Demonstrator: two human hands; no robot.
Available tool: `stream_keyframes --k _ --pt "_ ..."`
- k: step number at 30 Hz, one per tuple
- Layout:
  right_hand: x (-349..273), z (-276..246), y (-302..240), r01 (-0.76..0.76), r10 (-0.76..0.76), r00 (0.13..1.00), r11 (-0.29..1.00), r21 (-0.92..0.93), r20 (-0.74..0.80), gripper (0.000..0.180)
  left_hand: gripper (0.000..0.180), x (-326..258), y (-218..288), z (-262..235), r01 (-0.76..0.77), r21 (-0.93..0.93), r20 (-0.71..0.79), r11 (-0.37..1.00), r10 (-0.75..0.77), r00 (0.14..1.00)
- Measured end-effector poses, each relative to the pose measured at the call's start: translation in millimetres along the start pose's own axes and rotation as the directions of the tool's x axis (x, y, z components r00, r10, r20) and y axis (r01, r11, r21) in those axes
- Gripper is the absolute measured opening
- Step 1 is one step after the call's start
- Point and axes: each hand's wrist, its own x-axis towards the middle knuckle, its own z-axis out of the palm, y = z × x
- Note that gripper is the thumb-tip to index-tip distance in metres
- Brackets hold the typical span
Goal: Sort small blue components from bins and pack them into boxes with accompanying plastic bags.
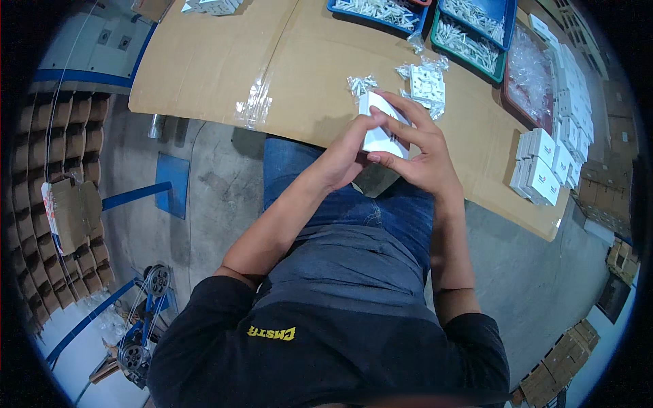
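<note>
A small white cardboard box (pixel 384 141) is held between my two hands, over the table's front edge and close to my lap. My left hand (pixel 348 151) grips its left side, with the thumb lying along the top. Around the right and far sides curl the fingers of my right hand (pixel 428 149), its thumb near the box's lower edge. Just beyond my hands lies a square white part in clear plastic (pixel 427 87). To its left is a little clear bag of small white pieces (pixel 362 86). Whatever the box contains is hidden.
Blue tray (pixel 373 26) and green tray (pixel 469 66) at the back hold many white pieces. Right of them, a reddish-brown tray (pixel 515 111) holds clear plastic bags. Stacked white boxes (pixel 541 173) line the right edge of the cardboard-covered table (pixel 204 61). A cardboard-divided rack (pixel 75 136) stands left.
</note>
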Motion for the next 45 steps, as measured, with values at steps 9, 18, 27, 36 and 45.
stream_keyframes --k 9,18,27,36,45 --pt "-12.5 -0.4 11.7 -0.296 0.308 0.951 0.876 0.379 0.03 0.039 0.049 -12.7 -6.9 -22.3 0.023 0.488 0.177 0.872 -0.125 0.976" --pt "-21.6 -1.4 17.8 -0.364 0.362 0.926 0.778 0.511 0.109 0.026 0.04 -23.3 -12.2 -8.8 -0.187 0.655 0.181 0.733 0.089 0.98" --pt "-28.5 -5.8 21.5 -0.388 0.42 0.907 0.8 0.458 0.035 0.029 0.032 -21.9 -18.4 -1.8 -0.167 0.632 0.135 0.757 0.104 0.985" --pt "-43.0 39.9 15.9 -0.135 0.658 0.721 0.44 0.888 -0.216 0.039 0.043 -0.7 -17.5 -11.3 -0.21 -0.11 -0.054 0.971 0.205 0.977" --pt "-45.1 6.7 19.1 -0.28 0.441 0.893 0.707 0.649 -0.095 0.036 0.052 0.6 22.3 -18.6 -0.442 0.423 0.202 0.791 0.393 0.897"
